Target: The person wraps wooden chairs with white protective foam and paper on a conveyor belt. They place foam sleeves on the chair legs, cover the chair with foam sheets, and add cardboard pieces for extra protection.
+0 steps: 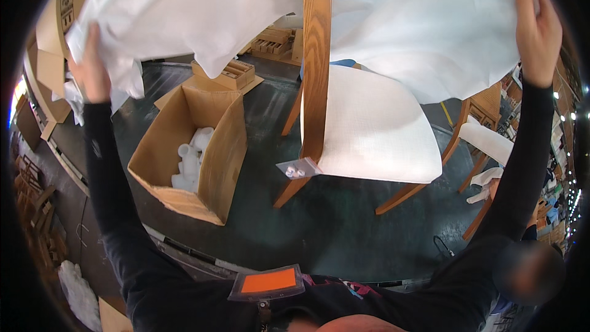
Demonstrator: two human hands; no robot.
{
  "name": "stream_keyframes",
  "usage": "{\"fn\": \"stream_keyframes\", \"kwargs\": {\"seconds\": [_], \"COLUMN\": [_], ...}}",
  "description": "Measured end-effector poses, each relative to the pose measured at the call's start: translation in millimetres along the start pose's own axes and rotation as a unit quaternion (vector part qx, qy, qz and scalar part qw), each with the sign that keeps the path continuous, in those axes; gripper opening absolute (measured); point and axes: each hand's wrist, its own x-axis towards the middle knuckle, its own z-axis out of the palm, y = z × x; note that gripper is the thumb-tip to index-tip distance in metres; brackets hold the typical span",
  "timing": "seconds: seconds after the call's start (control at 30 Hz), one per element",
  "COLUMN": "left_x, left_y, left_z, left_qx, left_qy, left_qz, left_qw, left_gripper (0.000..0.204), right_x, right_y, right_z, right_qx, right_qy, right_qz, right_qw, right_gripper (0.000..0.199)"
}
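Gripping its two far ends, the left hand (92, 71) at ten o'clock and the right hand (536, 31) at two o'clock are each closed on a white sheet (393, 24). It is stretched wide, long axis running nine to three, thin and softly creased, above a wooden chair (369, 129). An open cardboard box (218, 160) stands at eight o'clock.

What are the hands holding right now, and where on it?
Both hold the white sheet over the chair: left hand at its left edge, right hand at its right edge.
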Motion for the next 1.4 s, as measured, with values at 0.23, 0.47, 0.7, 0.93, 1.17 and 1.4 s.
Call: {"fn": "stream_keyframes", "kwargs": {"seconds": [0.23, 0.47, 0.7, 0.93, 1.17, 1.4], "left_x": [-288.3, -498.3, -600.1, -614.4, -621.7, -555.9], "left_y": [-26.2, 2.5, 115.4, 87.9, 112.8, 62.5], "left_z": [-123.6, -94.3, -50.6, -82.0, -84.7, -132.0], "left_qx": [0.355, 0.348, 0.229, 0.251, 0.197, 0.338], "left_qy": [-0.310, -0.515, -0.806, -0.784, -0.746, -0.909], "left_qz": [0.049, -0.157, -0.116, -0.246, -0.282, -0.037], "left_qw": [0.881, 0.768, 0.533, 0.511, 0.570, 0.239], "left_gripper": [0.065, 0.039, 0.048, 0.049, 0.042, 0.030], "right_x": [-112.9, -243.2, -351.1, -392.1, -515.6, -465.6], "right_y": [-82.4, -9.4, 59.1, 52.5, -118.5, -95.1], "right_z": [-58.5, -60.8, -113.8, -161.8, -121.2, -157.7], "right_qx": [0.124, 0.002, -0.099, -0.139, -0.198, -0.183], "right_qy": [-0.318, -0.578, -0.513, -0.394, -0.450, -0.197], "right_qz": [0.159, 0.168, 0.200, 0.282, 0.358, 0.397], "right_qw": [0.926, 0.799, 0.829, 0.864, 0.793, 0.877], "right_gripper": [0.037, 0.033, 0.027, 0.024, 0.038, 0.009]}}
